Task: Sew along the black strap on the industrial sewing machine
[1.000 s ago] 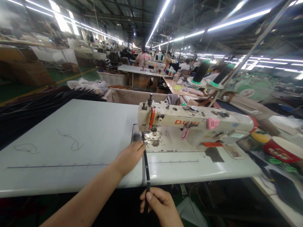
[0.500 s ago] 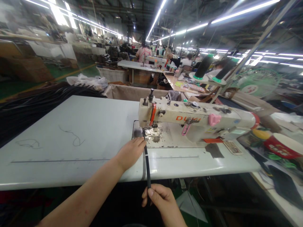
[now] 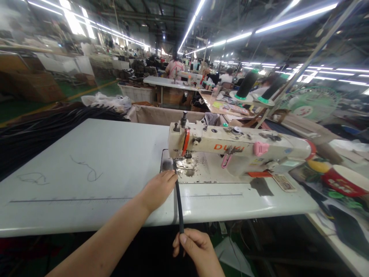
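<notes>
A narrow black strip runs from under the presser foot of a sewing machine down over the table's front edge. My left hand rests on the table just in front of the needle area, its fingers closed together on the strip; their tips are partly hidden. Below the edge, my right hand pinches the strip between thumb and fingers and holds it fairly taut. The needle itself is too small to make out.
Loose threads lie on the pale sewing table. Many black strips are piled at the left. A red and white tub stands at the right. Thread cones rise behind the machine, and a person sits farther back.
The strip has moved toward the machine; a white mark on it, visible below my left hand before, no longer shows. Both hands keep nearly the same places.
</notes>
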A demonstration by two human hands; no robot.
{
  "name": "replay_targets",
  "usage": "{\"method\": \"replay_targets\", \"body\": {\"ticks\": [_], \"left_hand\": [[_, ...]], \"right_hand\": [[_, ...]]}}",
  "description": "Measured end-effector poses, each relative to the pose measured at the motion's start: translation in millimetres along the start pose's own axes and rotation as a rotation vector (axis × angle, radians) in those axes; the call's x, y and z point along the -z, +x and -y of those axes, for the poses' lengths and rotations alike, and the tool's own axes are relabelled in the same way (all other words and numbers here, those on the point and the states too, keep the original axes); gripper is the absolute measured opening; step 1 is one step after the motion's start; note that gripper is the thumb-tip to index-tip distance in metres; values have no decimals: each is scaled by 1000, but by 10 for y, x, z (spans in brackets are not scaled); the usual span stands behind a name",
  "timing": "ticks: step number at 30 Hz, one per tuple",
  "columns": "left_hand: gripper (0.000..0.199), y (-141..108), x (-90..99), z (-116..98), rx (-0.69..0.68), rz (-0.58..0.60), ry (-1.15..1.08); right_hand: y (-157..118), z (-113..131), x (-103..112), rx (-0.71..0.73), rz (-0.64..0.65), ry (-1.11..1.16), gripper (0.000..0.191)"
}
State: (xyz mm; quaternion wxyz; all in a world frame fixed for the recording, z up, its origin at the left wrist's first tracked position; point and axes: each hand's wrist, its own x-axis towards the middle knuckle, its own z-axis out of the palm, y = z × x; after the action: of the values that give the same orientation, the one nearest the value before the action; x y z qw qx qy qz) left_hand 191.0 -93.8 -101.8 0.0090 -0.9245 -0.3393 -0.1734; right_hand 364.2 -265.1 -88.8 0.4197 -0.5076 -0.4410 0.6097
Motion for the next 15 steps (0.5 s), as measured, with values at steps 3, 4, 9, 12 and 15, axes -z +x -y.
{"method": "replay_targets", "body": {"ticks": [3,4,9,12,15], "left_hand": [[24,2,-25,9,1,-18,-14],[25,4,-38,13,5,-31,-19],[31,23,-94,35,37,-77,-31],[32,31,-105,40,47,-86,-43],[32,34,-111,43,48,-99,-61]], "right_hand": [[5,-19,6,-2,6,-2,53],[6,-27,8,-1,10,-4,53],[12,-61,20,4,28,-4,53],[20,-79,24,7,35,-1,53],[29,-86,25,-4,33,7,56]]}}
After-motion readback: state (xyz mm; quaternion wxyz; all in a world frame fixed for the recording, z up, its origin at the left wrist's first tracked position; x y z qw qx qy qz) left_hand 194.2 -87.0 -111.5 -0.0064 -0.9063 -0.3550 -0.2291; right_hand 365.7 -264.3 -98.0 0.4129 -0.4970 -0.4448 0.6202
